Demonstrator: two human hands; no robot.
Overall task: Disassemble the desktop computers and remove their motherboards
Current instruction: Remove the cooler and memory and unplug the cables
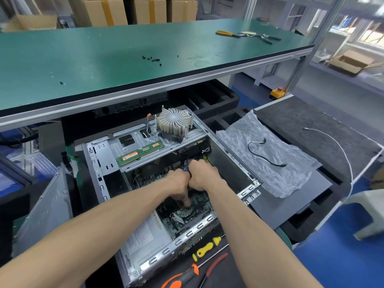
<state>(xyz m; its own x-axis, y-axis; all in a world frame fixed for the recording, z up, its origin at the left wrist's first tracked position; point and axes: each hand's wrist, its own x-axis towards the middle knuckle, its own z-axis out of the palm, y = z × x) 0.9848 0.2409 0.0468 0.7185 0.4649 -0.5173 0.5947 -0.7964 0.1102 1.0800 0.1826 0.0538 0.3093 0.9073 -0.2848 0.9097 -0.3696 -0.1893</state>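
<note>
An open desktop case (99, 163) lies on its side below the green bench. Its green motherboard (187, 217) shows in the bottom of the case. Both hands reach inside. My left hand (178, 183) presses its thumb down on the board, its other fingers curled near a black cable (187, 165). My right hand (202, 173) is curled tight beside it, gripping that cable or its plug; the fingertips are hidden. A round finned CPU cooler (173, 124) and a green RAM stick (140, 153) rest on the case's drive bracket.
Yellow and orange-handled screwdrivers (204, 249) lie by the case's near edge. A plastic bag (268, 152) with a black cable sits on the right. Several loose black screws (152, 58) and pliers (228, 34) lie on the green bench (83, 59). A white stool (369, 213) stands at right.
</note>
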